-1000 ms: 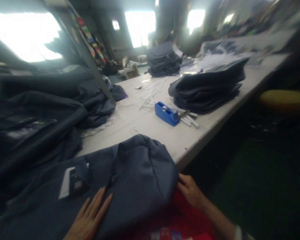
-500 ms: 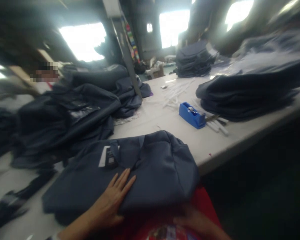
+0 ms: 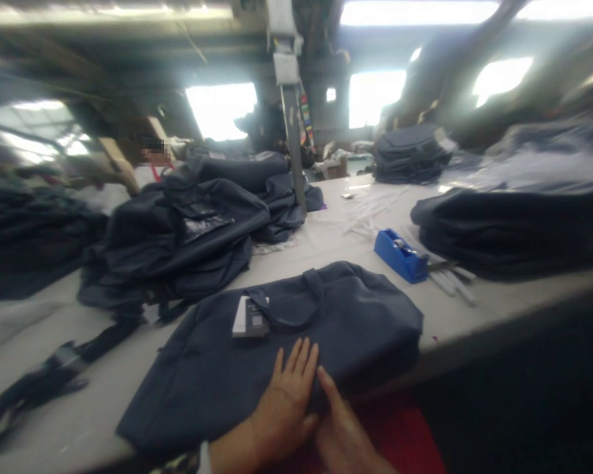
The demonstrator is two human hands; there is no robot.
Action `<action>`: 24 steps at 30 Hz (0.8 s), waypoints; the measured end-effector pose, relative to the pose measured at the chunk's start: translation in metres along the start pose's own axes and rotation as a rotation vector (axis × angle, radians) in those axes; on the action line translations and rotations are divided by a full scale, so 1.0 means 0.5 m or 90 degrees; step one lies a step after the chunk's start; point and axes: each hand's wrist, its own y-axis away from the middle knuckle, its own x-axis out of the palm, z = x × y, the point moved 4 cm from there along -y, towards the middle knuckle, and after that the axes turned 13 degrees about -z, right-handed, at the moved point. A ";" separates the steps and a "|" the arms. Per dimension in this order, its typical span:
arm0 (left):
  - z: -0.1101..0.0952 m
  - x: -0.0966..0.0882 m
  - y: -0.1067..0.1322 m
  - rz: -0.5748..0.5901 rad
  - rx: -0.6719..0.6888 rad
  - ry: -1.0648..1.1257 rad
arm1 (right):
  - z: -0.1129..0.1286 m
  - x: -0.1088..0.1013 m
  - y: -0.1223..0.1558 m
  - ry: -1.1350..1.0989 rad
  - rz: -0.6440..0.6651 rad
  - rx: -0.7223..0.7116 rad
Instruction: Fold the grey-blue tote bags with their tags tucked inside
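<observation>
A dark blue-grey bag (image 3: 370, 322) lies flat on the white table near its front edge, its strap handle (image 3: 296, 322) resting on top. Black and white hang tags (image 3: 251, 317) sit beside the handle. My left hand (image 3: 289, 398) is flat on the bag's upper face, fingers stretched and nothing held. Close beside it, my right hand (image 3: 343, 421) is at the bag's front edge with a digit extended upward against the fabric. The rest of its fingers are partly hidden.
A blue tape dispenser (image 3: 400, 255) stands right of the bag, by white strips (image 3: 452, 283). Stacked dark bags (image 3: 514, 230) lie to the right, more bags (image 3: 178, 237) behind left. A dark strap (image 3: 54, 368) lies at left. A metal post (image 3: 292, 145) rises behind; a person (image 3: 151, 172) is beyond.
My right hand has come up from below the table edge to the bag's front. My left hand remains flat on the bag, now farther right along it. The view has tilted up and turned left.
</observation>
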 end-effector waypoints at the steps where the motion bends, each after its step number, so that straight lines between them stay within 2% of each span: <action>1: -0.002 -0.003 0.000 0.001 0.004 0.018 | 0.000 0.001 -0.002 -0.029 -0.041 0.003; 4: 0.016 -0.040 -0.008 -0.023 0.027 0.123 | -0.002 -0.004 -0.008 -0.085 -0.113 0.031; 6: 0.043 -0.084 -0.033 -0.108 0.034 0.188 | -0.002 -0.008 -0.008 -0.103 -0.110 0.050; 8: 0.075 -0.122 -0.071 -0.212 0.013 0.176 | 0.001 -0.007 -0.006 -0.115 -0.087 0.049; 10: 0.099 -0.135 -0.107 -0.251 -0.013 0.128 | 0.006 -0.002 -0.003 -0.115 -0.073 0.044; 12: 0.108 -0.122 -0.128 -0.231 -0.024 0.118 | 0.013 0.006 -0.002 -0.098 -0.070 0.040; 14: 0.106 -0.095 -0.126 -0.224 -0.010 0.137 | 0.022 0.017 -0.004 -0.088 -0.070 0.025; 17: 0.116 -0.048 -0.102 -0.278 -0.014 0.172 | 0.030 0.036 -0.018 -0.106 -0.068 -0.009; 20: 0.150 -0.005 -0.093 -0.327 -0.034 0.197 | 0.038 0.054 -0.043 -0.117 -0.070 -0.059; 22: 0.169 0.006 -0.100 -0.336 -0.029 0.201 | 0.042 0.066 -0.059 -0.110 -0.078 -0.073; 24: 0.179 -0.002 -0.110 -0.343 -0.014 0.204 | 0.049 0.080 -0.068 -0.105 -0.087 -0.072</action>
